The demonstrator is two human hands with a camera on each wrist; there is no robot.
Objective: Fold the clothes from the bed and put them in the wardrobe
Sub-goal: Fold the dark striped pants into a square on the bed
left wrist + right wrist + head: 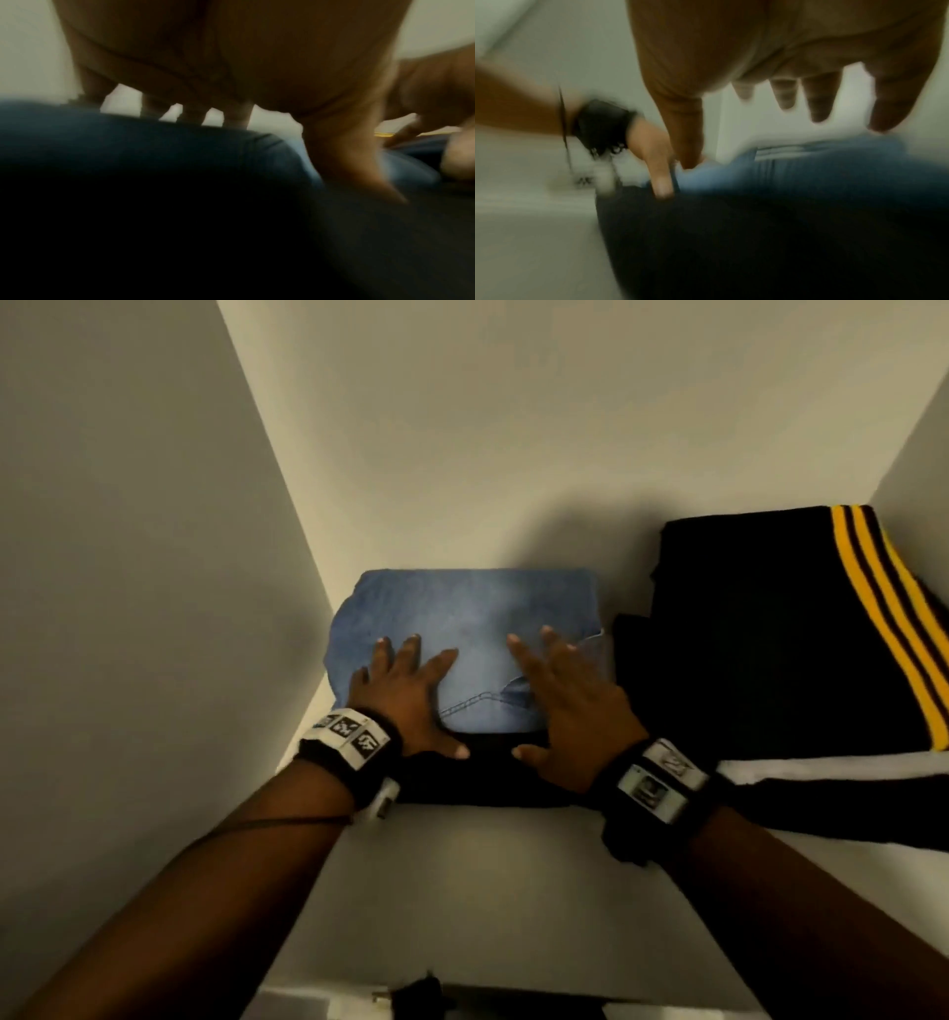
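Folded light-blue jeans (pixel 472 618) lie on top of a folded black garment (pixel 482 778) on the white wardrobe shelf (pixel 462 891), against the left wall. My left hand (pixel 405 690) lies flat on the left part of the jeans, fingers straight and spread. My right hand (pixel 560 690) is open over the right part, fingers straight; in the right wrist view its fingers (pixel 818 97) hover a little above the denim (pixel 821 168). The left wrist view shows my left fingers (pixel 190 113) touching the denim (pixel 154 146). Both thumbs reach down to the black garment's front edge.
A folded black garment with yellow stripes (pixel 801 629) and a white band fills the right of the shelf, close beside the jeans. White wardrobe walls (pixel 154 557) close in at left, back and right. Bare shelf lies in front of the stack.
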